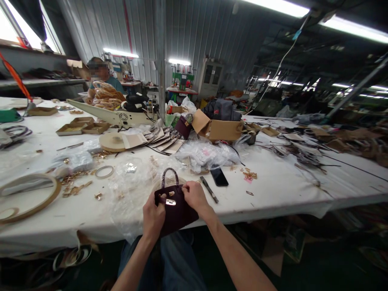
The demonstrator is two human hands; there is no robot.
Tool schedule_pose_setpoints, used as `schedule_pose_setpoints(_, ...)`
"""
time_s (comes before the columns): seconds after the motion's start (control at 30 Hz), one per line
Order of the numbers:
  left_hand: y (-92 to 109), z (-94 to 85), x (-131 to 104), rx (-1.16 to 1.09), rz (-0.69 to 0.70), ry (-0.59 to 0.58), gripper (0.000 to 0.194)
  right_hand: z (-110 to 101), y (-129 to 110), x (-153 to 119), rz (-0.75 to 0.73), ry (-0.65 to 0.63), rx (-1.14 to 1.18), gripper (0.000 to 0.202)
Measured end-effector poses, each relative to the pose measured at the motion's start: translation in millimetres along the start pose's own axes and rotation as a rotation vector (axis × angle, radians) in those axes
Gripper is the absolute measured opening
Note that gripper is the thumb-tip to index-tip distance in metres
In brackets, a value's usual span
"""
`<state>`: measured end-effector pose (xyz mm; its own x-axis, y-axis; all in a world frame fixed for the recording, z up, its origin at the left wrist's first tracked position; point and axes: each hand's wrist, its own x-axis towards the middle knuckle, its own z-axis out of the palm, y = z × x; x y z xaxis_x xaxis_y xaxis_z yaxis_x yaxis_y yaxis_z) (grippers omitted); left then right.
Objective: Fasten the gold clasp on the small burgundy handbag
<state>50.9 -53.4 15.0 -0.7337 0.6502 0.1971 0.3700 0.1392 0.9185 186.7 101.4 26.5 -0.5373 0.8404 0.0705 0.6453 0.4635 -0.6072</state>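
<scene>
A small dark burgundy handbag (pixel 178 216) with one upright handle and gold metal fittings is tilted at the table's front edge, above my knees. My left hand (pixel 154 215) is closed on the bag's left side, its thumb beside a strap with a gold plate (pixel 170 202). At the bag's upper right corner, my right hand (pixel 194 196) pinches the top edge near the handle's base. Clear plastic film (pixel 125 198) lies left of and behind the bag.
Right of the bag lie a dark metal tool (pixel 209 189) and a black phone (pixel 219 176). Tape rolls (pixel 57 190) and gold hardware (pixel 75 188) are at the left. Behind stands a cardboard box (pixel 226 130). A person (pixel 113 82) sits across the table.
</scene>
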Motion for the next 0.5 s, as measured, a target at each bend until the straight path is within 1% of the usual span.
schedule_pose_setpoints(0.1,4.5,0.6,-2.9,0.004,-0.001,0.011,0.022,-10.2,-0.4,13.4,-0.044,-0.104,-0.014,0.018)
schedule_pose_setpoints(0.23,8.2,1.5,-3.8,0.011,0.026,0.015,0.023,-21.3,5.5,32.1,-0.093,-0.237,0.005,0.019)
schedule_pose_setpoints(0.4,8.2,2.7,-1.3,0.026,0.03,0.012,0.023,-18.8,15.9,47.3,-0.119,-0.334,0.069,0.017)
schedule_pose_setpoints(0.5,8.8,2.5,-0.9,0.028,0.036,0.01,0.024,-16.4,22.5,52.4,-0.108,-0.385,0.126,0.015)
